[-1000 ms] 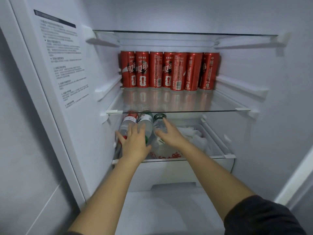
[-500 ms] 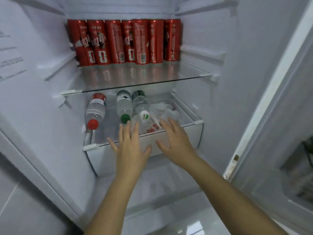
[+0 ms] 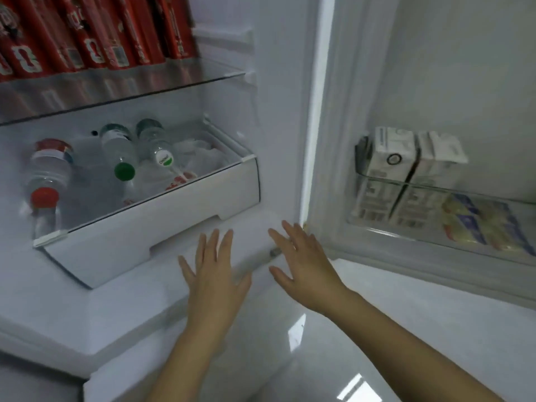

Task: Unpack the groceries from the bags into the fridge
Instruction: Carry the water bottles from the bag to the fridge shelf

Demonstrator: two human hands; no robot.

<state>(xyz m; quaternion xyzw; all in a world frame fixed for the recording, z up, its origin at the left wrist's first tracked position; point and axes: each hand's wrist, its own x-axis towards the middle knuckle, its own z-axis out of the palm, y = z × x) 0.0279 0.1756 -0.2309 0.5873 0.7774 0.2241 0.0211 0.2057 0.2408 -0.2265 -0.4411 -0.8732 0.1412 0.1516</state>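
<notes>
Head view, and a lot of it is smeared. The red cans (image 3: pixel 95 33) on the glass shelf (image 3: pixel 162 79), far left, are cut off by the top and left edges and blur into one another, so I can't count them honestly. Down in the fridge (image 3: pixel 278 117), in the drawer (image 3: pixel 162 216), a white plastic bag (image 3: pixel 203 158) with red print lies crumpled at the right end; what's inside it I can't make out. Over on the right, in the door bin (image 3: pixel 429 242) of the open door (image 3: pixel 464 68), a yellow-and-blue packet (image 3: pixel 478 224) is too soft to read, and the bin runs off the right edge.

My hands now. My left hand (image 3: pixel 216 274) is flat, palm down, fingers straight and fanned apart, hovering just below the drawer front. My right hand (image 3: pixel 301 262) is the same, fingers spread wide, near the lower corner of the door. Neither holds anything; whether the fingertips brush the fridge's ledge, I can't tell. Both forearms reach in from the near edge.

Counting. Three bottles lie in the drawer, caps towards me: the red-capped bottle (image 3: pixel 43 181) at the left, the green-capped bottle (image 3: pixel 120 152) in the middle, and the white-capped bottle (image 3: pixel 158 149) just beside it, against the bag. Two cartons (image 3: pixel 390 169) stand upright, side by side and touching, in the door bin left of the packet.
</notes>
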